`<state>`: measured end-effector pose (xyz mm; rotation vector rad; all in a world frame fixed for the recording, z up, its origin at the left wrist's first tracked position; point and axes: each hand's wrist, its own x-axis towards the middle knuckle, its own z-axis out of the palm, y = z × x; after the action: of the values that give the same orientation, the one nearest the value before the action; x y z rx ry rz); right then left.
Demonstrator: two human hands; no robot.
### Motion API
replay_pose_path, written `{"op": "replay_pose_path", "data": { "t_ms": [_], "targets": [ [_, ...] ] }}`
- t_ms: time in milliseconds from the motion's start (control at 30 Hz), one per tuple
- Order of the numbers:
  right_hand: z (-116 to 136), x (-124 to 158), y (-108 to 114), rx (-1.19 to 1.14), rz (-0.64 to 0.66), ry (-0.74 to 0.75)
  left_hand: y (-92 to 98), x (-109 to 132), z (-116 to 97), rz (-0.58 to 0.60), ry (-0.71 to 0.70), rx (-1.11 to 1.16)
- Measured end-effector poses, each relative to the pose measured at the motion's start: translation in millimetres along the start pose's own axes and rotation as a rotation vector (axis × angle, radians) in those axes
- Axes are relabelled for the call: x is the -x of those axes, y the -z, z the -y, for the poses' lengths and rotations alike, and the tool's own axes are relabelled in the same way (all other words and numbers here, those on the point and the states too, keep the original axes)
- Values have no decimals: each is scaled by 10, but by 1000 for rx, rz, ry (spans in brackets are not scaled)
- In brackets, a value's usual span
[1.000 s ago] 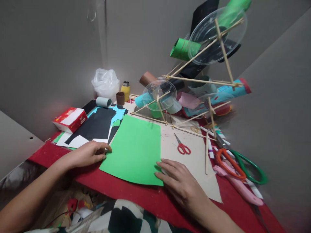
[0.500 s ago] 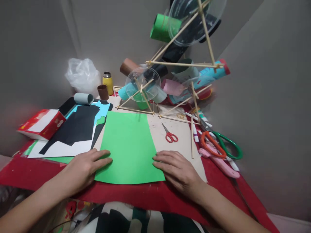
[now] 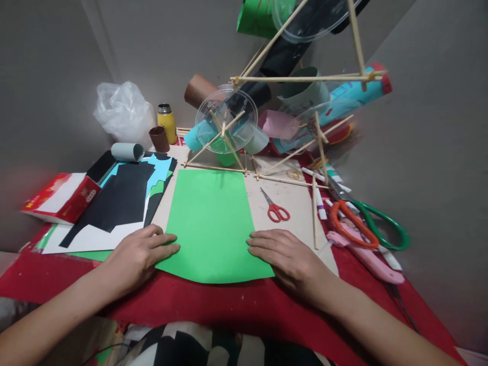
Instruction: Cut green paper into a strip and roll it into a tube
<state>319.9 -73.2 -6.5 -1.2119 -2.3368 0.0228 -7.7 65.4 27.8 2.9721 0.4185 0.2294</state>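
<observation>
A plain sheet of green paper (image 3: 211,223) lies in front of me, its near edge bowed downward. My left hand (image 3: 143,251) holds its left side, index and middle fingers resting on top. On the opposite side, my right hand (image 3: 280,254) has its fingers over the right edge of the sheet. Both thumbs are hidden. Small red-handled scissors (image 3: 275,206) rest just right of the paper, blades apart. Beyond the far edge stands a frame of thin wooden sticks (image 3: 215,168) carrying a clear plastic disc (image 3: 204,119) with coloured paper tubes.
Left, cut black paper (image 3: 118,198) lies over other sheets, beside a red box (image 3: 61,198). Behind are a grey tube (image 3: 127,152), a yellow bottle (image 3: 166,124) and a plastic bag (image 3: 124,112). Large scissors (image 3: 353,223) and markers lie right. A stick triangle (image 3: 305,79) rises high.
The green sheet has shifted slightly right with both hands, and its near edge bows more. The view has also moved, so the stick frame appears larger and higher.
</observation>
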Motion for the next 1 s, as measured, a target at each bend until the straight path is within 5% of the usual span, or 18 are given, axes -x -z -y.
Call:
{"op": "replay_pose_path", "data": {
  "t_ms": [400,700,1000],
  "targets": [
    [3,73,-144,-165,-141,-229,-66,-93,218,-36,-10,384],
    [116,-146,-118,-126,-197,-644,76,-291,75,72,568,720],
    [58,-259,-130,-117,-169,-792,26,-413,147,89,639,912]
  ]
}}
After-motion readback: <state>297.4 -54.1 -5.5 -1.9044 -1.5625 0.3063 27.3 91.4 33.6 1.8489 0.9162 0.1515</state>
